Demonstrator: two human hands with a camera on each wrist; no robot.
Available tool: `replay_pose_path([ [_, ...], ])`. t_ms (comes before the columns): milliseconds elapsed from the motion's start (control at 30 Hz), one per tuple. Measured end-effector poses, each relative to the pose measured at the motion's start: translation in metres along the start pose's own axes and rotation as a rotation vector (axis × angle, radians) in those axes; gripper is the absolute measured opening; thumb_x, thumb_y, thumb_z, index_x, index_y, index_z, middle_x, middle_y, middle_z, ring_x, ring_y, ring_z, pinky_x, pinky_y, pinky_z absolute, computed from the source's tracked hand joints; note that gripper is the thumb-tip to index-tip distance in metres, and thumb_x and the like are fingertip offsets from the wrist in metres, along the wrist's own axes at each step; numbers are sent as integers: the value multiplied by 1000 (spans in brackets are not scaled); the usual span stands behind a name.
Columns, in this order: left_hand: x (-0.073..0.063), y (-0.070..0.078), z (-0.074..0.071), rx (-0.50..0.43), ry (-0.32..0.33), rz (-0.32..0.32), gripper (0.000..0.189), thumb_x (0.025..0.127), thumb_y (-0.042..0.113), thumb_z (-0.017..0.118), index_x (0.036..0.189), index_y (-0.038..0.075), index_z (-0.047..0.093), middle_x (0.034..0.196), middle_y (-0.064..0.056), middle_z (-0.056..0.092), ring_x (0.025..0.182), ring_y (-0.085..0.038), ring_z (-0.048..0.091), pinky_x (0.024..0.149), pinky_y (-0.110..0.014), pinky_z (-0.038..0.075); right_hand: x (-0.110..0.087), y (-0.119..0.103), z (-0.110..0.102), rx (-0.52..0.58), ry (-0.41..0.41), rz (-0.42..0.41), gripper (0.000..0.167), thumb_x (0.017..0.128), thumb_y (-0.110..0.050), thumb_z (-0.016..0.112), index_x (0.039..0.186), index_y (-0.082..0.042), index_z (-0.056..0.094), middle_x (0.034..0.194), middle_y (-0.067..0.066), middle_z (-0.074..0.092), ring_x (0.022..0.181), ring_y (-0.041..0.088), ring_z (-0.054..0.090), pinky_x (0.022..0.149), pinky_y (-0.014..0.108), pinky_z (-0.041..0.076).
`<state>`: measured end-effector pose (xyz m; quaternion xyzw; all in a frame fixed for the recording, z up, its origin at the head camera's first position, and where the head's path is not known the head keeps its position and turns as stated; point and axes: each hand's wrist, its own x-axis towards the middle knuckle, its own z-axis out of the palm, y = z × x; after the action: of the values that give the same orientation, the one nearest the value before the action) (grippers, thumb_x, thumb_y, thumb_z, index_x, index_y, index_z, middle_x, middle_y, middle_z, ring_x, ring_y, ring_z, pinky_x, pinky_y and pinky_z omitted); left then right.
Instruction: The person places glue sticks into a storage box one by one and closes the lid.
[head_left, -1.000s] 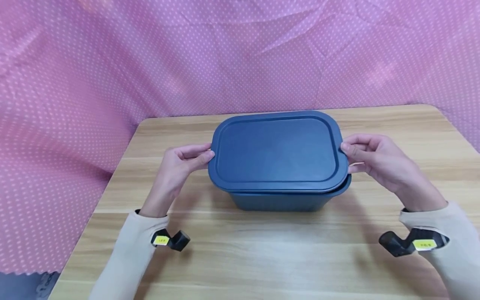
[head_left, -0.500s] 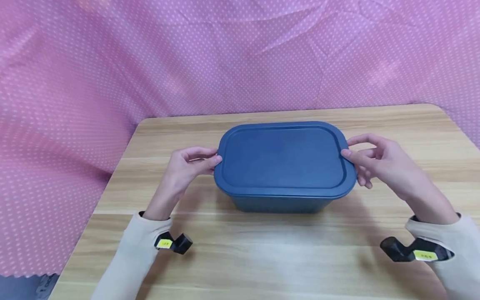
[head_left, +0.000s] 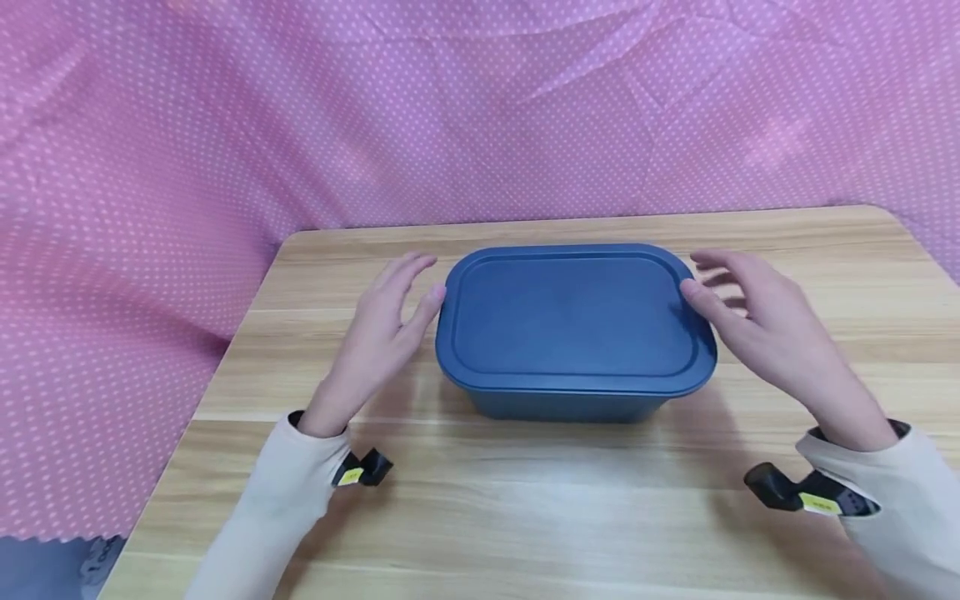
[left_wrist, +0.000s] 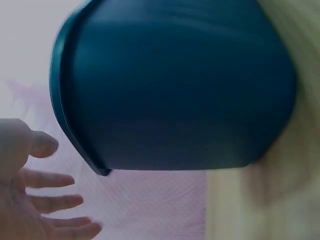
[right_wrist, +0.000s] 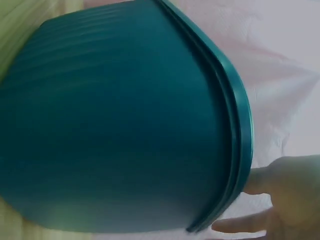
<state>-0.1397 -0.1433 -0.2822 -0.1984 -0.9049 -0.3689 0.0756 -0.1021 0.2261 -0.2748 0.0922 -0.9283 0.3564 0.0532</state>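
Observation:
A dark blue rectangular box (head_left: 570,407) with rounded corners stands on the table, its matching blue lid (head_left: 570,317) lying flat over the whole rim. At the lid's left end my left hand (head_left: 382,333) has its fingers spread and extended. In the left wrist view, a gap shows between those fingers and the box wall (left_wrist: 180,95). My right hand (head_left: 757,317) is at the other end, fingers loosely bent, the thumb tip right at the lid's edge. The right wrist view shows the lid rim (right_wrist: 242,130) seated along the box top. What the box contains is hidden.
The light wood table (head_left: 525,517) has its back edge just behind the box. Pink dotted cloth (head_left: 480,117) hangs behind the table and down its left side. Each sleeve carries a small black wrist camera (head_left: 795,492).
The lid came down and toward me until it covered the box rim evenly. My left fingers let go of its edge and spread; my right fingers loosened at the other end.

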Motion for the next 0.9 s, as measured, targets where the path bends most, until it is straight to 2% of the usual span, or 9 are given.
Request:
replay_pose_path([
  [67, 4, 8, 1, 175, -50, 54, 55, 104, 37, 39, 146, 1, 37, 154, -16, 29, 146, -28, 15, 116, -48, 20, 4, -7, 2, -71, -26, -56, 58, 102, -34, 48, 147, -1, 33, 150, 25, 32, 136, 43, 31, 108, 56, 32],
  [100, 7, 13, 3, 248, -90, 68, 60, 105, 42, 33, 148, 1, 32, 157, -15, 22, 148, -27, 3, 118, -48, 13, 5, -11, 4, -105, -52, -76, 61, 102, -35, 46, 150, -1, 28, 155, 23, 22, 142, 43, 19, 110, 62, 21],
  [167, 10, 21, 7, 351, -186, 75, 68, 104, 50, 24, 152, 2, 21, 161, -13, 10, 146, -22, -14, 118, -46, 4, 8, -17, 7, -190, -106, -102, 67, 103, -40, 41, 153, -2, 18, 160, 19, 8, 146, 38, 1, 114, 60, 7],
  [233, 12, 26, 12, 417, -259, 74, 73, 102, 55, 18, 153, 2, 14, 161, -11, 3, 142, -19, -23, 118, -43, -1, 11, -22, 12, -257, -155, -117, 70, 104, -43, 36, 153, -2, 10, 161, 16, 2, 146, 33, -7, 116, 56, 2],
  [333, 15, 30, 19, 465, -309, 77, 77, 101, 59, 16, 152, 2, 11, 161, -11, 1, 143, -19, -22, 118, -39, -5, 13, -26, 17, -323, -212, -124, 71, 104, -46, 31, 153, -2, 4, 160, 16, -2, 146, 30, -12, 116, 54, -1],
  [467, 16, 32, 24, 456, -316, 84, 78, 100, 60, 15, 152, 2, 13, 161, -11, 4, 145, -20, -14, 118, -36, -4, 14, -26, 20, -328, -253, -113, 72, 104, -47, 29, 152, 0, 1, 160, 16, -5, 146, 29, -14, 117, 51, -2],
  [633, 16, 33, 27, 435, -341, 61, 81, 99, 62, 15, 152, 1, 13, 161, -11, 0, 146, -21, -12, 118, -35, -3, 12, -23, 22, -343, -250, -105, 75, 104, -48, 30, 151, 3, 2, 160, 16, -8, 145, 29, -14, 117, 51, -2],
  [900, 18, 35, 27, 460, -387, 45, 80, 100, 60, 18, 152, 1, 9, 161, -11, -2, 147, -22, -10, 118, -34, -5, 10, -22, 24, -381, -231, -95, 80, 101, -52, 34, 151, 4, 6, 160, 17, -4, 147, 31, -8, 118, 50, 0],
])
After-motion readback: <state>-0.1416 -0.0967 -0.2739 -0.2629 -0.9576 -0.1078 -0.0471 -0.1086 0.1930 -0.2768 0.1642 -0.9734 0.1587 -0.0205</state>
